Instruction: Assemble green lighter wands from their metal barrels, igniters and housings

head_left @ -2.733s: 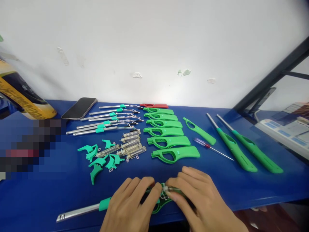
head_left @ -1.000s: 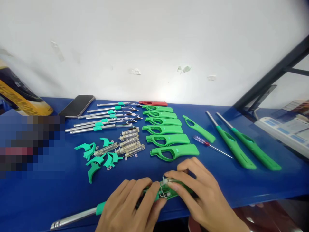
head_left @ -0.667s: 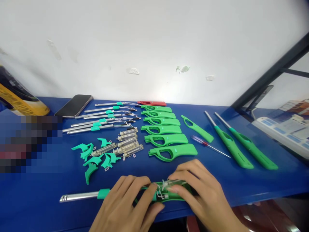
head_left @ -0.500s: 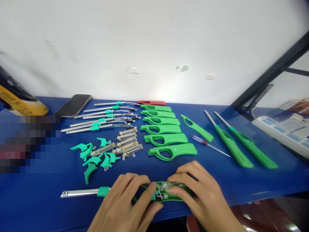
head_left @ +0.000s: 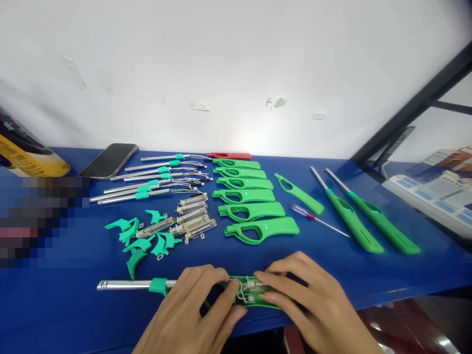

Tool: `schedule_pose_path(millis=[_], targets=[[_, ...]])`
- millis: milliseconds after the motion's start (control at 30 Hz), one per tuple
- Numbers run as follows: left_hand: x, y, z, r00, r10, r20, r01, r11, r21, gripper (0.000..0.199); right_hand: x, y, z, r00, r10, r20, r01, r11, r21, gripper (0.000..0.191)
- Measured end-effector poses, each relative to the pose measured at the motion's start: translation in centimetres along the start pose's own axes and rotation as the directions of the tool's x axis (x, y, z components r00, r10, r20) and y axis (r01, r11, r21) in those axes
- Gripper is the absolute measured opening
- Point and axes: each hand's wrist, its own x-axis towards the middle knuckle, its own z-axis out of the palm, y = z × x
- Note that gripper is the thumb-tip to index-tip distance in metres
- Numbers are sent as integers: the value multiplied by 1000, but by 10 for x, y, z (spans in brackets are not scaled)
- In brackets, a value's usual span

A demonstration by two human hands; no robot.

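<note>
An open green lighter shell (head_left: 241, 278) lies near the table's front edge, with white wires (head_left: 242, 292) and a clear fuel tube (head_left: 259, 285) inside. From its left end extends a silver metal rod (head_left: 123, 285) with a teal collar (head_left: 158, 285). My left hand (head_left: 197, 307) grips the shell's left part, thumb and index finger at the wires. My right hand (head_left: 309, 297) closes its fingers over the fuel tube and the shell's right part.
Behind lie green shell halves (head_left: 269, 228), silver rods with wires (head_left: 158, 192), clear tubes (head_left: 195, 215) and teal triggers (head_left: 134, 263). A screwdriver (head_left: 311, 215), two green lighters (head_left: 356, 223), a phone (head_left: 108, 161) and a bottle (head_left: 33, 152) are also on the blue table (head_left: 73, 314).
The rod's left tip has shifted up slightly and lies more level. My right hand has moved a little right and down along the shell. The camera view has shifted slightly.
</note>
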Motion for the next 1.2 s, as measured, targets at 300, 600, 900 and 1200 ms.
schedule_pose_path(millis=[300, 600, 900, 1200], targets=[[-1, -3, 0, 1000, 2, 21, -1, 1000, -13, 29, -2, 1, -6, 998, -44, 54, 49, 995, -85, 30], [-5, -6, -1, 996, 58, 63, -59, 998, 15, 38, -2, 1, -4, 999, -40, 21, 40, 999, -21, 30], [8, -1, -4, 1000, 0, 14, 0, 1000, -27, 35, -8, 4, 0, 999, -29, 29, 27, 998, 48, 29], [8, 1, -5, 1000, 2, 8, -2, 1000, -18, 37, -9, 5, 5, 1000, -26, -2, 26, 990, 137, 38]])
